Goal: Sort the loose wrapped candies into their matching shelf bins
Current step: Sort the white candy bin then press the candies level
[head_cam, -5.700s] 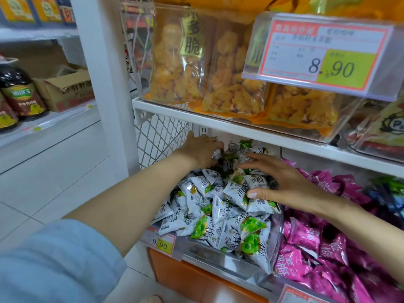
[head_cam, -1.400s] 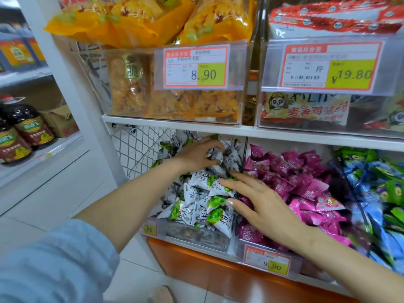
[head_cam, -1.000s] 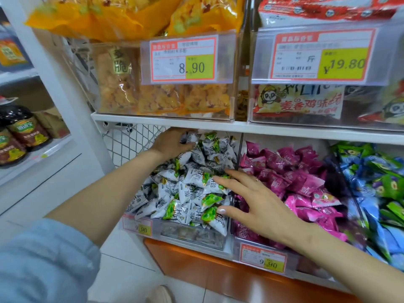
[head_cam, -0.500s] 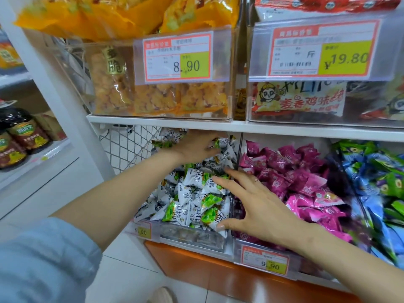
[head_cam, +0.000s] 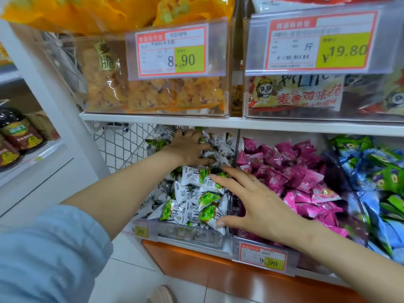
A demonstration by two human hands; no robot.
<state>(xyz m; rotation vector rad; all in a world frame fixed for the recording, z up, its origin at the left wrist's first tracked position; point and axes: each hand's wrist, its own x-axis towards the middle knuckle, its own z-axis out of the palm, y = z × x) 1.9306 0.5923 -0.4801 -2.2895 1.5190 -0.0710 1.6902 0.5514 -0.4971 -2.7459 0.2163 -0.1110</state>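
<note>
Our left hand (head_cam: 190, 147) has slid from the far left corner of the white-and-green candies (head_cam: 192, 193) to the far middle of the heap, just under the shelf (head_cam: 284, 125), with its fingers now spread toward the right. Our right hand (head_cam: 251, 202) has moved off the heap's top to its right edge. Its thumb has dropped onto the nearest wrappers above the bin (head_cam: 190, 235) front.

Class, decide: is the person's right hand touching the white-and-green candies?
Touching. The head view shows the right hand spread over the white-and-green candies, with its thumb tip pressing on a front wrapper.
</note>
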